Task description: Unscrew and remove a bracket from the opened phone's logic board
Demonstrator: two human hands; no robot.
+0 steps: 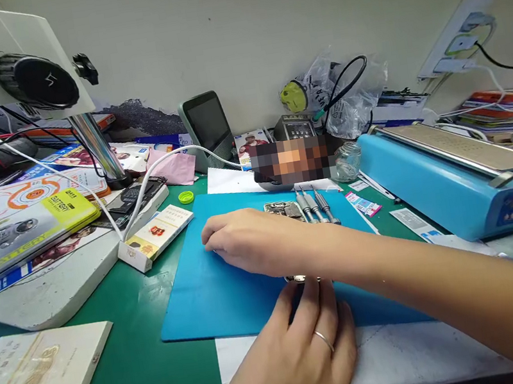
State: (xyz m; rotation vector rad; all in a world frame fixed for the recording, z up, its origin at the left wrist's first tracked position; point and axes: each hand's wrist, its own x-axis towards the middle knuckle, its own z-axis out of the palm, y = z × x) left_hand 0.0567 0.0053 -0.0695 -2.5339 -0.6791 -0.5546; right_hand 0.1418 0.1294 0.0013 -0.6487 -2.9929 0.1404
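Note:
My left hand (306,353), with a ring on one finger, reaches in from the bottom. Its fingertips rest on the near end of an opened phone (295,278) with bare metal parts. My right hand (249,242) crosses above the blue mat (196,305), left of the phone, its fingers curled together. What they hold, if anything, is hidden. My right forearm covers the phone's middle. Beyond it shows a piece with exposed circuitry (283,208); I cannot tell whether it is the same phone. Several screwdrivers (312,206) lie beside it.
A cigarette packet (158,233) and a green cap (186,197) lie left of the mat. A flat white box (45,368) is at front left. A microscope stand (98,145) rises behind. A blue heating plate (455,186) and a glass jar (346,161) stand right.

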